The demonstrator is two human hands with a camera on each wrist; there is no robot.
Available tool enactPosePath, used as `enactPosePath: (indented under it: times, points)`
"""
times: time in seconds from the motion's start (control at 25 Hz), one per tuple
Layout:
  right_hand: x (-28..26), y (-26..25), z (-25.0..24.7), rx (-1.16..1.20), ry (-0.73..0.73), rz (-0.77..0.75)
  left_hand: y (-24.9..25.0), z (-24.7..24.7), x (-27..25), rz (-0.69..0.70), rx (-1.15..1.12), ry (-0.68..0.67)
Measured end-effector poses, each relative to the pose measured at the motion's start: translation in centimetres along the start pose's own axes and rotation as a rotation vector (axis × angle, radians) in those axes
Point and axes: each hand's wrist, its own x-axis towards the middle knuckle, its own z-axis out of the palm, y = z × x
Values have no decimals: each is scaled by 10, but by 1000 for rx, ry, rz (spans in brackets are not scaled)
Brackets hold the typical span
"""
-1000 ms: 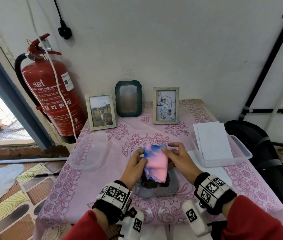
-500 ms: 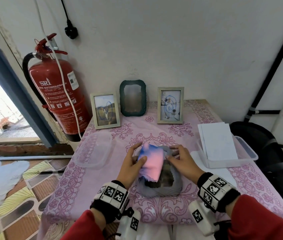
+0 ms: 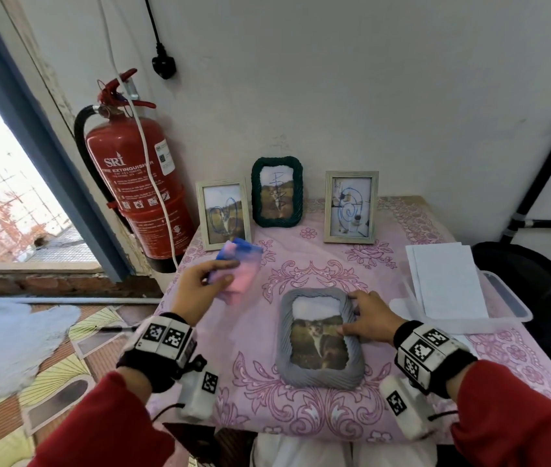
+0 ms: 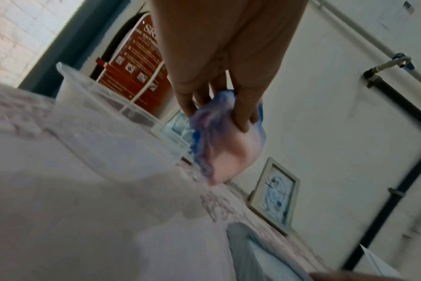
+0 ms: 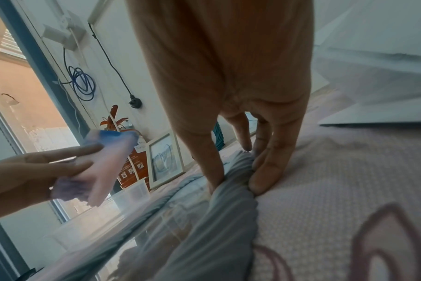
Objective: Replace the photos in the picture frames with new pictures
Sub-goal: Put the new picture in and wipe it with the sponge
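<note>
Left fingers (image 4: 244, 116) pinching pink-blue cloth (image 3: 238, 274), right fingers (image 5: 264, 176) gripping grey frame (image 3: 321, 338) edge, wrist view only

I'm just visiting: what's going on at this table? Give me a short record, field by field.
Left hand: holds a pink and blue cloth above the table
Right hand: grips the right edge of the grey frame
Grey frame: lies flat on the pink tablecloth, cat photo inside
Standing frames: three against the wall, the middle one dark green
Right side: clear tray with white sheets
</note>
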Motion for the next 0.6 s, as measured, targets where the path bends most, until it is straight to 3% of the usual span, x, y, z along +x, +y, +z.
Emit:
enactPosePath:
  times: [0.16, 0.36, 0.6]
  points:
    - [2, 1, -2, 55, 2, 1, -1, -37, 17, -1, 78, 100]
    - [5, 2, -3, 76, -16, 20, -16, -59, 29, -80, 318, -11]
    - [7, 6, -2, 125, -28, 15, -31, -54, 28, -126, 387, -70]
